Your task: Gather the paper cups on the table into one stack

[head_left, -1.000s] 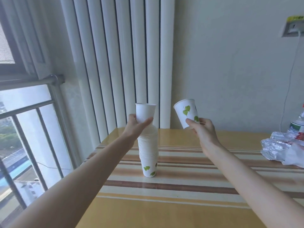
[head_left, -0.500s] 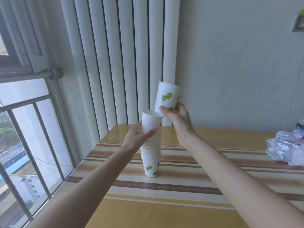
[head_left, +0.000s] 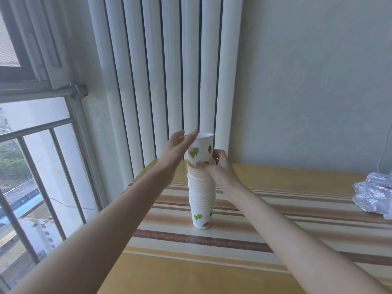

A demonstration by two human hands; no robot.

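A tall stack of white paper cups (head_left: 201, 196) with green leaf prints stands upright on the striped table (head_left: 275, 230). The top cup (head_left: 201, 150) sits in the stack's mouth, still well above the rims below. My right hand (head_left: 216, 166) pinches this top cup near its base, thumb in front. My left hand (head_left: 178, 148) is to the cup's left, fingers spread and blurred; its fingertips are at the cup's rim, and I cannot tell whether they touch it.
Crumpled silver foil packaging (head_left: 375, 196) lies at the table's far right edge. A white ribbed radiator (head_left: 165, 71) rises behind the stack. At the left is a window with metal bars (head_left: 38, 128).
My right hand has lowered the leaf-printed cup into the top of the stack. My left hand has let go of the stack's upper cups and opened beside the new cup.
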